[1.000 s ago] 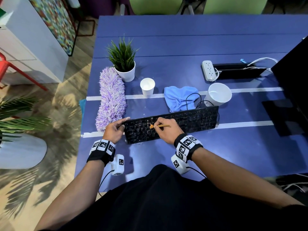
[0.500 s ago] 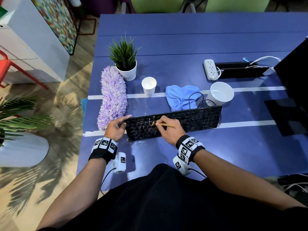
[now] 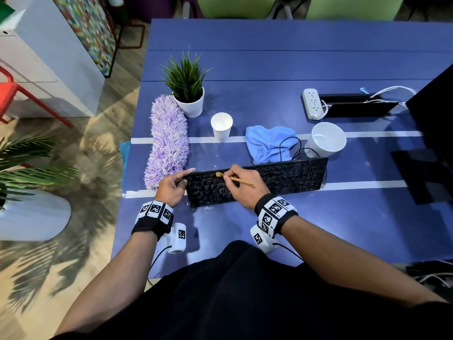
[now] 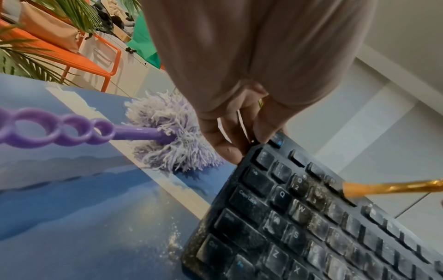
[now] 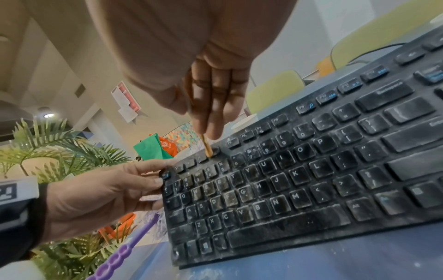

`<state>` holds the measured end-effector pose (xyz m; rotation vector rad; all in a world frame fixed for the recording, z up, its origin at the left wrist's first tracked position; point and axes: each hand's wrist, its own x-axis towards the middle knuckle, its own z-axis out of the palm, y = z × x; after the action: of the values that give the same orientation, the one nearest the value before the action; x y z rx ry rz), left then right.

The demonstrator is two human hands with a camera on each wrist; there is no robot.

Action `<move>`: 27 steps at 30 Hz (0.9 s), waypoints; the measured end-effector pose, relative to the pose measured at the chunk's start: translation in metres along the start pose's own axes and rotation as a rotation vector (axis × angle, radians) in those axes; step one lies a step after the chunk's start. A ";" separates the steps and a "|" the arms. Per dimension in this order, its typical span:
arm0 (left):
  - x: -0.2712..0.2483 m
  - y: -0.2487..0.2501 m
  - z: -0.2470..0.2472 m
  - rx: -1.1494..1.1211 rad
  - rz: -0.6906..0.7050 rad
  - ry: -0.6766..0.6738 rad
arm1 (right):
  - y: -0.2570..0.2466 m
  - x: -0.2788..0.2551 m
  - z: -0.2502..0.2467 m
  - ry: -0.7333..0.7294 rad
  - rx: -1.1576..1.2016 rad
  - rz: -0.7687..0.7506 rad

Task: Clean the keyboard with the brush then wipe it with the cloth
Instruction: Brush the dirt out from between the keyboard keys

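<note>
Keyboard (image 3: 257, 181) is stiff; left hand (image 3: 171, 186) pinches its left end. Right hand (image 3: 245, 186) pinches thin, light brush (image 3: 235, 178).

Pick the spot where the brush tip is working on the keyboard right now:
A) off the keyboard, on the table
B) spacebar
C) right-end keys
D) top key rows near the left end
D: the brush bristles sit on the upper rows near the keyboard's left end, beside the left hand gripping that corner.
</note>
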<state>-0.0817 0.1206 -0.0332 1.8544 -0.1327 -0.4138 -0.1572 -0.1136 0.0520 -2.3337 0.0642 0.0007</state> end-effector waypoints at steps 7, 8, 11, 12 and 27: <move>0.001 0.001 0.000 0.019 0.006 -0.001 | 0.005 -0.005 -0.006 0.083 -0.002 0.051; 0.001 -0.001 -0.001 0.024 0.006 -0.002 | 0.005 -0.005 -0.007 0.097 0.013 0.039; 0.001 -0.001 -0.001 0.032 0.001 -0.007 | 0.009 -0.001 -0.008 0.084 0.006 0.093; 0.000 0.000 -0.001 0.032 -0.002 -0.008 | 0.011 -0.001 -0.009 0.053 0.002 0.102; 0.000 0.006 0.002 0.000 -0.024 -0.008 | 0.006 -0.003 0.000 -0.021 0.010 0.059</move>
<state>-0.0823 0.1167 -0.0283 1.8564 -0.1163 -0.4374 -0.1608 -0.1178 0.0478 -2.3207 0.1221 0.0542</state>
